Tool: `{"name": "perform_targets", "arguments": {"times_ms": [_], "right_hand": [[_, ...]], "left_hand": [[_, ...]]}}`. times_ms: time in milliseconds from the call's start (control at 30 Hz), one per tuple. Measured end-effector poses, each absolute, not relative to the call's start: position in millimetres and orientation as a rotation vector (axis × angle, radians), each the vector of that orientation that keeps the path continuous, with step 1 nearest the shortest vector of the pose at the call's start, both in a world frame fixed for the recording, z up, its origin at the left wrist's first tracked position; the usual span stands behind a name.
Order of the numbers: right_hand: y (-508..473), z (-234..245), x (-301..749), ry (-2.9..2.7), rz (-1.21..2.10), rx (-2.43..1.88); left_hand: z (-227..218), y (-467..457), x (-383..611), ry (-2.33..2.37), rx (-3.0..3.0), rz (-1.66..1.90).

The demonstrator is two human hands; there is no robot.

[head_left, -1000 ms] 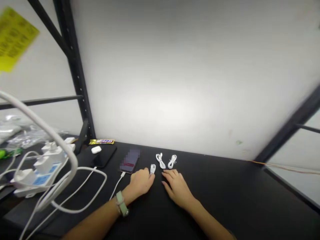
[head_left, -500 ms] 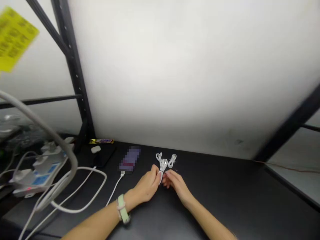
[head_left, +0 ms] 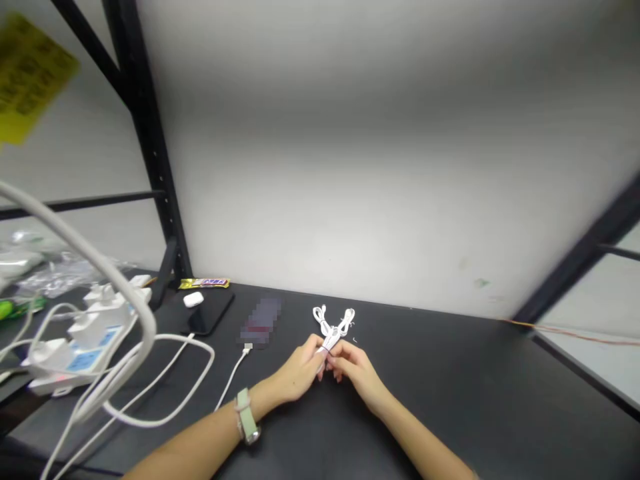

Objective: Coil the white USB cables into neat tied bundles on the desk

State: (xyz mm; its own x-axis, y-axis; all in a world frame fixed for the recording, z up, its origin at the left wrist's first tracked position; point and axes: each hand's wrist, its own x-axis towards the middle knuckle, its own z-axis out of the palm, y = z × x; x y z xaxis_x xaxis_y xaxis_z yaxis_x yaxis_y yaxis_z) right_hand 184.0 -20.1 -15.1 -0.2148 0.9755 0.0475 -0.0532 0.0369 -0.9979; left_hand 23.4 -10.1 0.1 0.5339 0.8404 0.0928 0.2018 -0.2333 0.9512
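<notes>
A coiled white cable (head_left: 332, 338) is gripped in my left hand (head_left: 303, 370), thumb on top, over the black table. A thin black tie (head_left: 325, 349) runs round its middle. My right hand (head_left: 356, 373) meets the coil from the other side, its thumb and forefinger pinched at the tie's end; the exact contact is too small to make out. Just beyond the held coil lie two more bundled white cables, one on the left (head_left: 319, 313) and one on the right (head_left: 349, 315), partly overlapped by it.
To the left lie a phone (head_left: 261, 320) with a plugged-in white cord, a black tablet (head_left: 210, 313), a white earbud case (head_left: 193, 299) and a yellow snack wrapper (head_left: 204, 283). A loaded power strip (head_left: 83, 347) and a thick looping white cable (head_left: 145, 320) occupy the far left.
My right hand has come in against the coil, its fingers closing at the tie. The held coil has tipped lower and to the right. The wall looks darker.
</notes>
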Motion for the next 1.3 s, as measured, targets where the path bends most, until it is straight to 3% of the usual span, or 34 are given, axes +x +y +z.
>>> {"name": "perform_targets", "arguments": {"times_ms": [200, 600, 700, 967, 1067, 1167, 1300], "right_hand": [[-16.3, -18.8, 185.2, -1.136, 1.493, -1.018], [-19.5, -15.6, 183.1, -1.406, 1.265, -1.093], [-23.6, -12.7, 183.4, -1.585, 0.981, -1.11], [-32.7, 2.6, 191.2, -2.199, -0.207, -0.924], [-32.5, 4.8, 191.3, -2.294, -0.421, -0.843], [-31.1, 2.4, 190.2, -2.151, -0.085, -0.986], [-26.3, -6.2, 188.7, -1.656, 0.9, -1.188]], "left_hand": [[-0.6, -12.1, 24.9, 0.855, 1.671, 0.807], [-1.4, -12.8, 26.2, 0.881, 1.652, 0.803], [-4.1, -10.5, 26.6, 0.893, 1.64, 0.78], [-15.9, -3.7, 31.2, 0.923, 1.443, 0.726], [-16.3, -3.1, 33.2, 0.943, 1.333, 0.716], [-15.5, -2.8, 34.6, 0.943, 1.297, 0.779], [-15.6, -3.5, 36.3, 0.963, 1.305, 0.847]]}}
